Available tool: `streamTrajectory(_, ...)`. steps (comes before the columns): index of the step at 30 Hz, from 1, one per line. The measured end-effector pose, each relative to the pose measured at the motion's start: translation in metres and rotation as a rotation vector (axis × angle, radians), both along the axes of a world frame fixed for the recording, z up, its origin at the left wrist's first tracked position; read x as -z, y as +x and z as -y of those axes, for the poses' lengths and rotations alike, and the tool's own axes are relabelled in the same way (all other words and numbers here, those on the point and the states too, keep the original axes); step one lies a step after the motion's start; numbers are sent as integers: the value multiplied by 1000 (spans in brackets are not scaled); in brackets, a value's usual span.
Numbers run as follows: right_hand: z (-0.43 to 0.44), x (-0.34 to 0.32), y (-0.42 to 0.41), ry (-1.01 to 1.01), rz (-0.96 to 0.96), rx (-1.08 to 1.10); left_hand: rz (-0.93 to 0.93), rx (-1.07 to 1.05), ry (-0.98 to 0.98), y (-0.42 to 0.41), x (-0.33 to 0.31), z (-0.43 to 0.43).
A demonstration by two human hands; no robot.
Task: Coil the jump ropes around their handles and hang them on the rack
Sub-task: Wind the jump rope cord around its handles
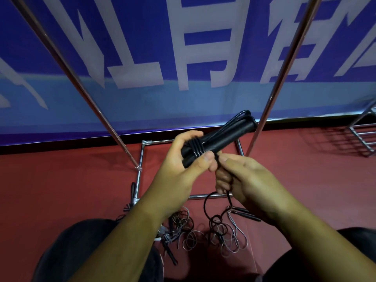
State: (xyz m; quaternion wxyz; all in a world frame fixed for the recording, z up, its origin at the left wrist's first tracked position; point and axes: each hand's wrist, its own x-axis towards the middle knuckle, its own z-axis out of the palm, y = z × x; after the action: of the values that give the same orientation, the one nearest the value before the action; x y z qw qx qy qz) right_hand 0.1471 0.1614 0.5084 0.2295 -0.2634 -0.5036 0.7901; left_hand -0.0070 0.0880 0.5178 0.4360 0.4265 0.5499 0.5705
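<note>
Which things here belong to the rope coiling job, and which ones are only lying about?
Job: left hand gripping the handles; right hand pinching the rope, partly coiled around them; rack; loose ropes on the floor.
Lying about: banner; wire shelf at the right.

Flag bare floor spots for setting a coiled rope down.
Free: red floor left of the rack's left upright; red floor between the right upright and the wire shelf. Crowded: loose jump ropes tangled before the base frame's front bar.
</note>
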Motion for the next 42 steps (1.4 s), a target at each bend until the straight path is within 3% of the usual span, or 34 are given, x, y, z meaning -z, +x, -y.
streamTrajectory(3,-1,-4,4,215,149,-8,13,-26,-11,-1,3,0)
streamTrajectory(9,-2,-9,11,322,283,-35,-294,-65,-69,-12,-6,1)
streamTrajectory(16,-8,-1,18,774,531,-208,-669,101,-155,-14,6,6)
streamTrajectory(21,-5,8,14,892,596,-204,-758,200,-223,-17,13,11)
streamTrajectory(29,-5,13,12,987,622,-180,-688,373,-277,-14,15,14)
streamTrajectory(42,-13,9,11,893,596,-89,-472,313,-338,-9,4,13)
